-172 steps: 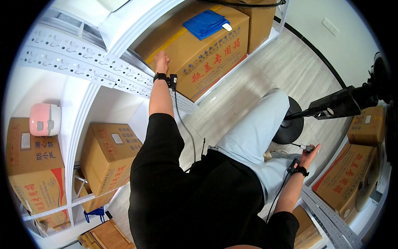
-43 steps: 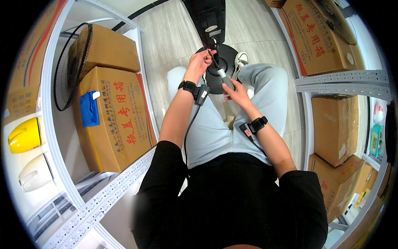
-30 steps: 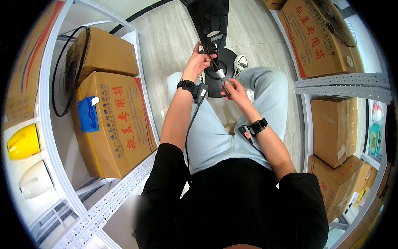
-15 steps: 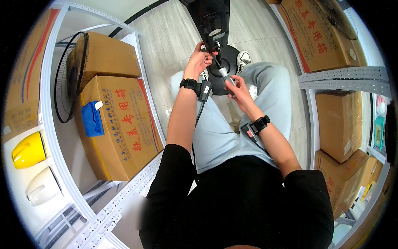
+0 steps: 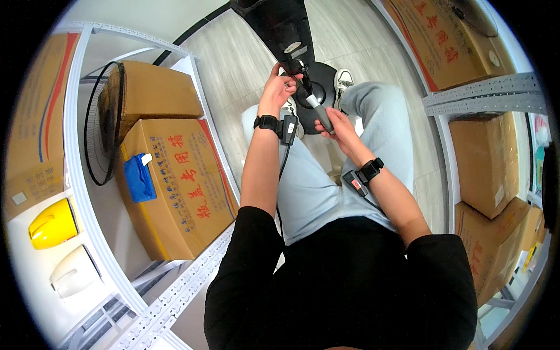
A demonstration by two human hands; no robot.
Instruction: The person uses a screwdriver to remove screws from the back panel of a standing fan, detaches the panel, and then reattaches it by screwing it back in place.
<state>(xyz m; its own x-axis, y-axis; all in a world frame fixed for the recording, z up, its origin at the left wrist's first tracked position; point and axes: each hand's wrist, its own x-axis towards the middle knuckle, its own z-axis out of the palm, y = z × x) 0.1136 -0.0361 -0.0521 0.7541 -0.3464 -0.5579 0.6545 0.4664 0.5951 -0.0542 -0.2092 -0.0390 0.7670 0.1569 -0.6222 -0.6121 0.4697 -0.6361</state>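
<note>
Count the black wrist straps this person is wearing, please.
2: one black strap by the left hand, another strap by the right hand, which holds a grey-handled tool. Both show plainly; any under the sleeves would be hidden.

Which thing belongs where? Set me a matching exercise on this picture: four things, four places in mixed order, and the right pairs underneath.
Things
1. Blue cloth
2. Grey-handled tool
3. Yellow rounded item
4. Left hand

Places
A. On the white shelf at the far left
B. At the lower end of the black panel
C. Lying on a large cardboard box
D. Held in the right hand

Right pairs: 1-C, 2-D, 3-A, 4-B
</note>
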